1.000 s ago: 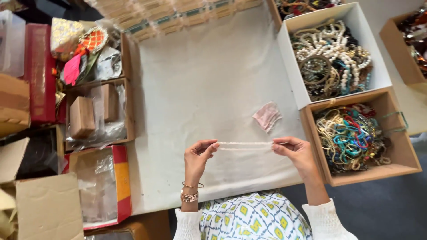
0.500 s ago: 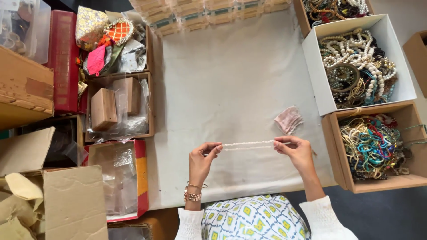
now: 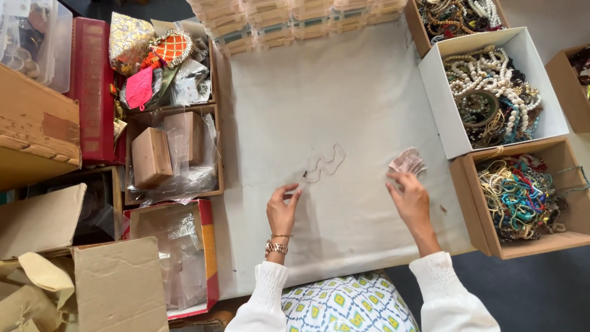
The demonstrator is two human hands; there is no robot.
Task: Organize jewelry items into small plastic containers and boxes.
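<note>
At the far left sit a cardboard box (image 3: 37, 132), a red box (image 3: 92, 92) and a crate (image 3: 166, 67) of bright fabric pouches, with small wooden blocks (image 3: 150, 157) in clear wrap below them. The middle is a pale cloth (image 3: 276, 104) spread flat. On it the left hand (image 3: 283, 209) rests palm down, fingers loosely curled and a little apart, gripping nothing; a bracelet (image 3: 276, 248) circles the wrist. Just beyond its fingertips a thin chain (image 3: 324, 163) lies in loose waves on the cloth, near but apart from the hand. Further right the right hand (image 3: 410, 200) reaches forward, its fingertips touching a small pink pouch (image 3: 407, 162); whether they pinch it or only rest on it I cannot tell. At the right edge stand a white box (image 3: 442, 117) of pearl necklaces and a brown box (image 3: 470, 203) heaped with coloured beads. As I judge it, the chain is the weak spot: it is fine and pale against the cloth, so a sleeve or a sweeping palm could drag it, kink it or knot its loops. A tug on the cloth could slide it away. The pouch is light and sits close to the brown box, so a careless push might send it in among the beads
</note>
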